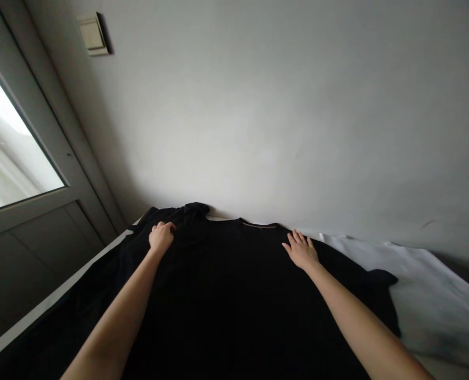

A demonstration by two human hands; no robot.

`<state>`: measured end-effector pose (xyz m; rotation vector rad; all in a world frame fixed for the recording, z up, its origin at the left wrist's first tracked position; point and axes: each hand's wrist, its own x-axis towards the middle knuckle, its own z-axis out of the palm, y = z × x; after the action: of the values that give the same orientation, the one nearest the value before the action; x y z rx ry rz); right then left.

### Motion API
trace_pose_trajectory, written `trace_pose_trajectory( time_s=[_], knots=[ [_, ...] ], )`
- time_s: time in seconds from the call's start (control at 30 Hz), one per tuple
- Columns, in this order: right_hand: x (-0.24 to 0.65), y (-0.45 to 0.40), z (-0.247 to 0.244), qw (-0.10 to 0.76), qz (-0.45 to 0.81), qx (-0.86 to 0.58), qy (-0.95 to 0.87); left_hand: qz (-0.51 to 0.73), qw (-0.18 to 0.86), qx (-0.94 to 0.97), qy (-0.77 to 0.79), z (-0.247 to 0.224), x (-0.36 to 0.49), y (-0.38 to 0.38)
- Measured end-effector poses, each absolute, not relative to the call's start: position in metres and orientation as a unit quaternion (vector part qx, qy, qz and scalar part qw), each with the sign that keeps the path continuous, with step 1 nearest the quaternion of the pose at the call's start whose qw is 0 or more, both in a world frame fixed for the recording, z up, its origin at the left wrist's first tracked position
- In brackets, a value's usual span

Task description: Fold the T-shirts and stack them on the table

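Black shirt point(234, 295) under right hand point(300, 250), fingers spread flat, gripping nothing; collar point(258, 226) at its 10 o'clock. Left hand point(162, 237) farther from collar, fingers curled, hold unclear.

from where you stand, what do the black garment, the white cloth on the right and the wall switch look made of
The black garment: matte fabric, perhaps cotton knit; it lies limp and bunches without shine. The white cloth: dull fabric, going by its soft, uneven edge; fibre unclear. The wall switch: probably smooth cream plastic, from its flat, crisp-edged panel.
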<state>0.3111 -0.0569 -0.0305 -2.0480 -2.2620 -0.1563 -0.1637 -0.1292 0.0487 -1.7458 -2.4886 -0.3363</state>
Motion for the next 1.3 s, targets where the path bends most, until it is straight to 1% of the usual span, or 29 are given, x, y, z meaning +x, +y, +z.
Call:
trace_pose_trajectory(
  time_s=[0.1,0.2,0.3,0.37,0.4,0.47,0.53,0.6,0.7,0.73,0.77,0.83,0.9,0.93,1.07,1.3],
  knots=[
    [0.292,-0.080,-0.022,0.076,-0.053,-0.651,-0.753,-0.097,0.021,-0.602,-0.792,0.057,-0.163,-0.140],
    [0.260,-0.106,-0.008,0.142,0.023,-0.610,-0.779,-0.063,0.023,-0.630,-0.774,0.059,-0.145,-0.147],
    [0.210,-0.126,0.008,0.238,0.172,-0.574,-0.764,-0.035,0.023,-0.633,-0.773,0.062,-0.125,-0.151],
    [0.171,-0.132,0.015,0.297,0.310,-0.545,-0.720,-0.050,0.016,-0.627,-0.777,0.064,-0.109,-0.152],
    [0.152,-0.133,0.017,0.313,0.390,-0.534,-0.682,-0.065,0.013,-0.631,-0.773,0.066,-0.099,-0.151],
    [0.119,-0.132,0.017,0.315,0.545,-0.519,-0.579,-0.103,-0.017,-0.669,-0.736,0.067,-0.074,-0.150],
    [0.094,-0.127,0.012,0.328,0.641,-0.500,-0.482,-0.123,-0.077,-0.723,-0.676,0.068,-0.049,-0.147],
    [0.082,-0.122,0.003,0.374,0.652,-0.516,-0.411,-0.109,-0.144,-0.762,-0.622,0.067,-0.030,-0.142],
    [0.081,-0.116,-0.012,0.430,0.599,-0.578,-0.351,-0.097,-0.197,-0.782,-0.584,0.063,-0.022,-0.135],
    [0.083,-0.115,-0.017,0.438,0.589,-0.586,-0.344,-0.115,-0.187,-0.775,-0.592,0.061,-0.025,-0.134],
    [0.086,-0.114,-0.021,0.444,0.587,-0.585,-0.341,-0.142,-0.152,-0.759,-0.617,0.056,-0.030,-0.133],
    [0.092,-0.114,-0.026,0.459,0.593,-0.570,-0.336,-0.186,-0.034,-0.700,-0.689,0.043,-0.045,-0.134],
    [0.096,-0.115,-0.028,0.467,0.612,-0.546,-0.330,-0.180,0.067,-0.644,-0.740,0.027,-0.062,-0.138],
    [0.097,-0.116,-0.028,0.468,0.623,-0.535,-0.327,-0.163,0.090,-0.633,-0.751,0.019,-0.070,-0.139],
    [0.100,-0.116,-0.029,0.476,0.660,-0.491,-0.311,-0.103,0.091,-0.642,-0.754,0.004,-0.105,-0.141],
    [0.100,-0.116,-0.029,0.506,0.698,-0.437,-0.255,-0.061,0.089,-0.677,-0.728,0.008,-0.147,-0.131]
  ],
)
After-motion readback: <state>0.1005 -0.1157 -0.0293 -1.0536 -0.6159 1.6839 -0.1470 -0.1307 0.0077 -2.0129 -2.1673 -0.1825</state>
